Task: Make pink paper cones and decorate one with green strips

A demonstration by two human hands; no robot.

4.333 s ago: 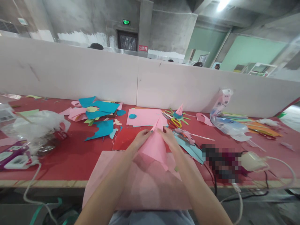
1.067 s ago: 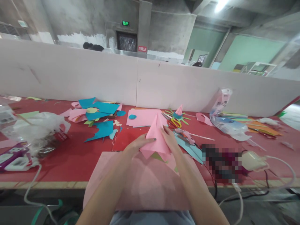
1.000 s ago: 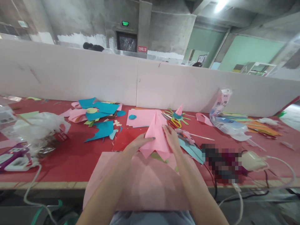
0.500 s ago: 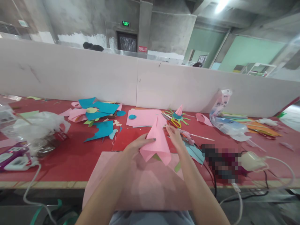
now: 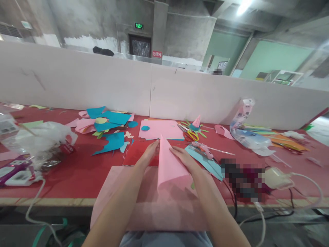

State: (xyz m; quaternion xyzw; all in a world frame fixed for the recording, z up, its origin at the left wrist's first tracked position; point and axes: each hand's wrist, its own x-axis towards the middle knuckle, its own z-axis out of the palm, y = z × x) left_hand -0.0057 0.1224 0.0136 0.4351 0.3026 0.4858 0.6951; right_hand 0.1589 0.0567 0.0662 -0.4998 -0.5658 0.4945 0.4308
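A pink paper cone (image 5: 171, 168) stands between my hands, its point up and away from me and its wide end toward me. My left hand (image 5: 151, 151) holds it at the left edge, with some fingertips hidden behind the paper. On the right side, my right hand (image 5: 182, 157) is closed on the cone with its fingers against the slanted face. Under my forearms lies a large pink sheet (image 5: 113, 192) at the table's front. A red sheet (image 5: 133, 152) lies just beyond the cone.
Scissors with yellow handles (image 5: 192, 135), a small pink cone hat (image 5: 196, 122) with green strips, and a pink glue gun (image 5: 203, 150) lie beyond my right hand. Blue paper scraps (image 5: 113, 140) pile up at left. A white partition (image 5: 115, 85) closes off the back.
The cone has turned, with its tip shifting left and its wide end swinging right. My right hand has come down onto its side, and my left hand has slid to its left edge.
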